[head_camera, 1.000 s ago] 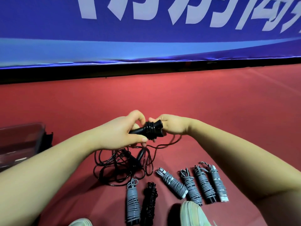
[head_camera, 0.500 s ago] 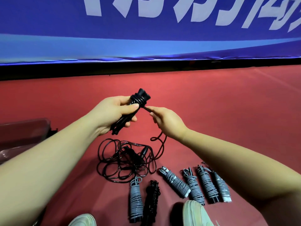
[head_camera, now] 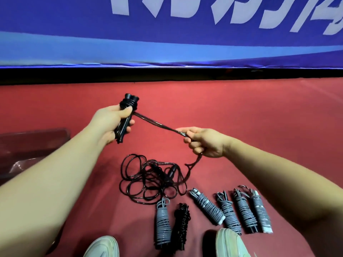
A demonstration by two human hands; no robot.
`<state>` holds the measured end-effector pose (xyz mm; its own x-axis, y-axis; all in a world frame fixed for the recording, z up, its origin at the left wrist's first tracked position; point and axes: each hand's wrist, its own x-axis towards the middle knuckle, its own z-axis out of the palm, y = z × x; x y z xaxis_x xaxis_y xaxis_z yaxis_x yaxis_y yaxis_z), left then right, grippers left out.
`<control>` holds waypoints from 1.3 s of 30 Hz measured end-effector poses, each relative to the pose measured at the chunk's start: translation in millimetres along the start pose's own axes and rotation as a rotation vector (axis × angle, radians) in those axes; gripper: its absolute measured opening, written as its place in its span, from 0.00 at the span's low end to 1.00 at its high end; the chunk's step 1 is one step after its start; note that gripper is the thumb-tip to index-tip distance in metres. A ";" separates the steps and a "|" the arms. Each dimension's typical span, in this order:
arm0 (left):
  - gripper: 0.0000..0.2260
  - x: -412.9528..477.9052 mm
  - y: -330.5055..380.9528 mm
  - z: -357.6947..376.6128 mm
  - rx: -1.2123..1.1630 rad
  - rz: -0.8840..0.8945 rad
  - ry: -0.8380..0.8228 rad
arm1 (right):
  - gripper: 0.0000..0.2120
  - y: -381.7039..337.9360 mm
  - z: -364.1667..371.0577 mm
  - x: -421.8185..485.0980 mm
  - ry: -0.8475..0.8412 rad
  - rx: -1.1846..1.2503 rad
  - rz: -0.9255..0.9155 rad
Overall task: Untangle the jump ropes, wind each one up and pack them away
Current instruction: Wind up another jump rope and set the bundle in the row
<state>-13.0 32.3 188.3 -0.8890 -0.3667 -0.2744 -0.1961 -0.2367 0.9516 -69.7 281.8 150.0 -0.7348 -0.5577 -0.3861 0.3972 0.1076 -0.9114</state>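
My left hand [head_camera: 111, 123] grips a pair of black jump rope handles [head_camera: 128, 106] held together, with a few turns of black cord wound round their upper end. From there the black cord [head_camera: 157, 124] runs taut down to my right hand [head_camera: 204, 141], which pinches it in curled fingers. Below that hand the cord drops to a loose black tangle [head_camera: 148, 180] on the red floor, with two more black handles lying in it. In front of my feet lie several wound grey rope bundles [head_camera: 207, 208] and one wound black bundle [head_camera: 181, 227].
A clear plastic box [head_camera: 33, 145] stands at the left edge. A blue banner [head_camera: 167, 43] with white lettering closes off the far side above a black strip. My two pale shoes [head_camera: 230, 243] show at the bottom. The red floor [head_camera: 241, 108] stretches beyond my hands.
My hands have moved apart. The right hand has slid down the cord to the right and drawn it taut, while the left hand turned the handles more upright.
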 end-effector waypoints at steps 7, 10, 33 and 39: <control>0.13 -4.8 2.2 18.5 -0.007 0.032 -0.103 | 0.16 11.6 18.1 14.0 0.137 -1.300 -0.078; 0.15 -6.3 2.4 20.0 0.028 0.019 -0.108 | 0.16 11.4 35.5 21.1 0.405 -1.299 -0.130; 0.08 -13.5 -12.0 29.7 0.913 0.232 -0.331 | 0.12 -68.8 80.6 -31.0 0.150 -2.121 -0.738; 0.04 -26.3 -3.3 37.4 1.188 0.233 -0.503 | 0.16 -86.0 79.3 -21.9 0.107 -2.060 -0.575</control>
<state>-4.4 76.4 197.7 -0.9569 0.1441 -0.2520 -0.0305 0.8134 0.5809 -44.2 219.5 248.1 -0.5738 -0.8188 -0.0179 -0.7814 0.5408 0.3113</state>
